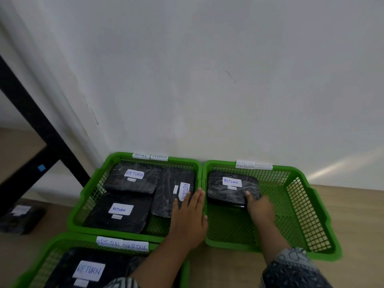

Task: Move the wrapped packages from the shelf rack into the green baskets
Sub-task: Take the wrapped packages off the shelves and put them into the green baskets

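Observation:
Three green baskets stand on the floor by the wall. The right basket (299, 206) holds one black wrapped package (228, 190) labelled RETURN in its far left corner; my right hand (258, 206) grips that package's near right corner. The middle basket (87, 200) holds three RETURN packages (133, 179). My left hand (190, 217) lies flat, fingers straight, over the rim between the two baskets, touching the package (166, 196) turned sideways. The near basket (41, 258) holds another labelled package (83, 271).
The black shelf rack frame (41, 129) rises at the left. One more wrapped package (20, 219) lies on the floor under it. A white wall stands right behind the baskets. Wooden floor shows to the right of the right basket.

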The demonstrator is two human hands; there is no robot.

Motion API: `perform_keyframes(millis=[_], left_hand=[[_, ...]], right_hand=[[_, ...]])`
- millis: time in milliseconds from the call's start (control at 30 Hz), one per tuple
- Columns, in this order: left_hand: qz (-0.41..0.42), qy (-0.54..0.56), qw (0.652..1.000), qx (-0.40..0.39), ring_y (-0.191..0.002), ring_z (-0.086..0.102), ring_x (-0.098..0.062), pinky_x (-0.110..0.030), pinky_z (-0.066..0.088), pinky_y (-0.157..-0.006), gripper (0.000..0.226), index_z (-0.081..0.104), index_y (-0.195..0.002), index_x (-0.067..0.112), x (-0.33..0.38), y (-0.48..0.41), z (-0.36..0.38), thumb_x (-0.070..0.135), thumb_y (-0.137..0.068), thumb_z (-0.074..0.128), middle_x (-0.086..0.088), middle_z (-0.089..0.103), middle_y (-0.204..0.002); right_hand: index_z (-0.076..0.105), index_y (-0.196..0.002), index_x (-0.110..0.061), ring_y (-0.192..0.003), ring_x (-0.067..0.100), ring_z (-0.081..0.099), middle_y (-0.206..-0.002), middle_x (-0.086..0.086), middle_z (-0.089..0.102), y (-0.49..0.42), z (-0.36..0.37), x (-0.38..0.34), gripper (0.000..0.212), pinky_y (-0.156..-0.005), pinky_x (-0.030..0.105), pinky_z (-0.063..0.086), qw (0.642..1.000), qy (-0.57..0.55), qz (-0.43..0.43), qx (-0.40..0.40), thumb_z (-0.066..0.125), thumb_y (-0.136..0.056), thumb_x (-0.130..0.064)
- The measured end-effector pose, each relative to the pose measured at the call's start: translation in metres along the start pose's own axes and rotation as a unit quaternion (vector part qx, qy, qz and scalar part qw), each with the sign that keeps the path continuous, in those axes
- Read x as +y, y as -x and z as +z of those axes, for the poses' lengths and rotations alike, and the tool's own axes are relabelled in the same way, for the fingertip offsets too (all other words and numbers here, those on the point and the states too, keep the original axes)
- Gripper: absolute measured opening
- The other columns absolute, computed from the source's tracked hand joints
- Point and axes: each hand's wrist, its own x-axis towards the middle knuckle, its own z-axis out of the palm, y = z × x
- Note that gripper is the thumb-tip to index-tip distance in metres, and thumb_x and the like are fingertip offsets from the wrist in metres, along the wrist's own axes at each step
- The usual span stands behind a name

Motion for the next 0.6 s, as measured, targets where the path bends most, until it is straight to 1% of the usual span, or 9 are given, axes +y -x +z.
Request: perform_keyframes(millis=[67,100,133,200,267,333,467,600], left_hand=[[0.009,0.005,1.000,0.000,-0.143,-0.002,-0.017,-0.051,0.005,-0.115,0.064,-0.008,-0.148,0.022,-0.001,0.000,-0.001,0.039,-0.096,0.025,0.005,-0.009,-0.157],[0.014,0.011,1.000,0.002,-0.143,-0.002,-0.017,-0.051,0.006,-0.115,0.065,-0.007,-0.148,0.022,-0.002,0.000,-0.002,0.038,-0.097,0.029,0.005,-0.008,-0.157],[0.019,0.017,1.000,0.006,-0.143,-0.002,-0.017,-0.050,0.006,-0.115,0.065,-0.007,-0.148,0.023,-0.003,0.001,-0.004,0.036,-0.097,0.031,0.005,-0.007,-0.157],[0.033,0.033,0.999,0.023,-0.143,-0.003,-0.016,-0.049,0.007,-0.115,0.067,-0.007,-0.148,0.026,-0.005,0.005,-0.007,0.035,-0.096,0.035,0.005,-0.005,-0.157],[0.050,0.041,0.997,0.035,-0.143,-0.003,-0.016,-0.047,0.006,-0.116,0.068,-0.005,-0.148,0.027,-0.006,0.012,-0.013,0.035,-0.096,0.037,0.004,-0.004,-0.157],[0.061,0.038,0.997,0.031,-0.143,-0.004,-0.017,-0.045,0.003,-0.115,0.067,-0.001,-0.149,0.026,-0.008,0.023,-0.020,0.037,-0.095,0.037,0.003,-0.003,-0.157],[0.075,0.011,0.997,0.012,-0.143,-0.005,-0.018,-0.045,0.000,-0.114,0.064,0.007,-0.149,0.025,-0.024,0.053,-0.035,0.041,-0.094,0.037,0.003,0.003,-0.158],[0.075,-0.006,0.997,0.003,-0.143,-0.006,-0.018,-0.046,0.002,-0.115,0.064,0.009,-0.149,0.025,-0.053,0.095,-0.055,0.043,-0.094,0.037,0.004,0.004,-0.157]], right_hand=[[0.028,-0.143,-0.001,-0.122,0.043,0.049,-0.138,0.028,0.043,0.011,-0.007,0.002,0.078,-0.094,0.047,0.047,1.000,-0.014,-0.009,0.009,0.056,-0.088,-0.050],[0.023,-0.145,-0.002,-0.124,0.044,0.047,-0.141,0.028,0.040,0.018,-0.011,0.003,0.081,-0.095,0.048,0.046,1.000,-0.012,-0.018,0.017,0.056,-0.089,-0.049],[0.022,-0.146,-0.003,-0.124,0.043,0.047,-0.141,0.028,0.039,0.025,-0.016,0.005,0.080,-0.095,0.049,0.046,0.999,-0.003,-0.034,0.024,0.056,-0.089,-0.048],[0.025,-0.145,-0.003,-0.124,0.040,0.047,-0.140,0.026,0.041,0.041,-0.025,0.007,0.074,-0.096,0.049,0.046,0.996,0.023,-0.080,0.029,0.054,-0.091,-0.045],[0.031,-0.143,-0.006,-0.125,0.035,0.047,-0.138,0.020,0.045,0.059,-0.031,0.010,0.066,-0.099,0.044,0.044,0.988,0.066,-0.142,0.017,0.052,-0.093,-0.043],[0.036,-0.142,-0.013,-0.127,0.029,0.046,-0.139,0.015,0.046,0.080,-0.033,0.013,0.060,-0.103,0.040,0.042,0.973,0.112,-0.202,-0.004,0.053,-0.093,-0.042],[0.031,-0.146,-0.020,-0.138,0.022,0.034,-0.150,0.005,0.035,0.132,-0.026,0.013,0.062,-0.114,0.035,0.030,0.935,0.202,-0.290,-0.019,0.049,-0.093,-0.047],[0.021,-0.151,-0.023,-0.148,0.021,0.013,-0.159,0.000,0.019,0.196,-0.010,0.005,0.065,-0.120,0.038,0.012,0.902,0.261,-0.342,-0.025,0.040,-0.095,-0.049]])
